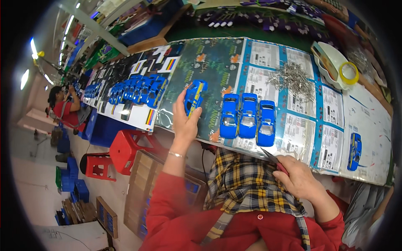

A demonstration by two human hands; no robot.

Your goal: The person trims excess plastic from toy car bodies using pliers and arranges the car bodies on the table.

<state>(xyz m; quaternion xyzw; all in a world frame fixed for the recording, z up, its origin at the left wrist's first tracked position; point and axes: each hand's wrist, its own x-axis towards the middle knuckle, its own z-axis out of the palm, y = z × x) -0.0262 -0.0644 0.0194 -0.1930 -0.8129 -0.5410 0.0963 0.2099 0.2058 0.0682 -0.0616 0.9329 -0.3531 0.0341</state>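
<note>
My left hand [186, 119] is closed round a blue toy car [194, 98] with a yellow stripe, held over the dark green patterned sheet on the bench. Low at the bench's near edge, my right hand [298, 178] grips a dark pointed hand tool [272, 157] with a red handle; its exact kind is hard to tell. Between the two hands, a row of three blue toy cars [248, 116] lies side by side on the printed sheets. Beyond them sits a pile of small shiny metal pieces [295, 80].
Many blue toy cars [140, 91] stand in a cluster further left along the bench. At the right lie another blue car [355, 151], a white tray [328, 62] and a yellow tape roll [349, 73]. Red stools [127, 151] stand below; a person in red [67, 108] sits far left.
</note>
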